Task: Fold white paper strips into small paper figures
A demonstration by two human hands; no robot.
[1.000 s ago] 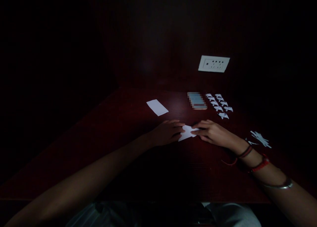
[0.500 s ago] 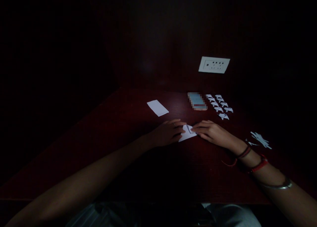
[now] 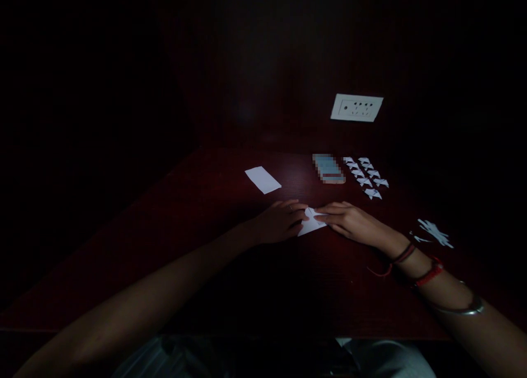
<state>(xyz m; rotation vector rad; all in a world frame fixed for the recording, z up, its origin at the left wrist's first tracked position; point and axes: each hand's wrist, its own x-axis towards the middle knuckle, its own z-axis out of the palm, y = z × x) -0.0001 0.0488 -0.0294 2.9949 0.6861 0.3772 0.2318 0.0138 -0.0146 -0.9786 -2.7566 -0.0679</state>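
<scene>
Paper (image 3: 312, 226), white and apparently partly folded, lies on the dark red table (image 3: 247, 290) just below and right of the frame's centre, between the two hands. The left hand (image 3: 280, 222) rests at its left side, fingers spread and bearing down on it rather than closed round it. The right hand (image 3: 353, 221) has its fingers stretched over the right end; whether its thumb pinches a layer, I cannot tell. The step in hand looks like flattening a fold (the gloom hides the exact crease). The next move, I judge, calls for the left to pin the paper while the right fingertips press along that crease. A loose sheet (image 3: 263, 180) lies at mid-frame, folded pieces (image 3: 373, 193) right of the pixelated phone (image 3: 328, 168), and thin strips (image 3: 436, 233) at the right of the frame
</scene>
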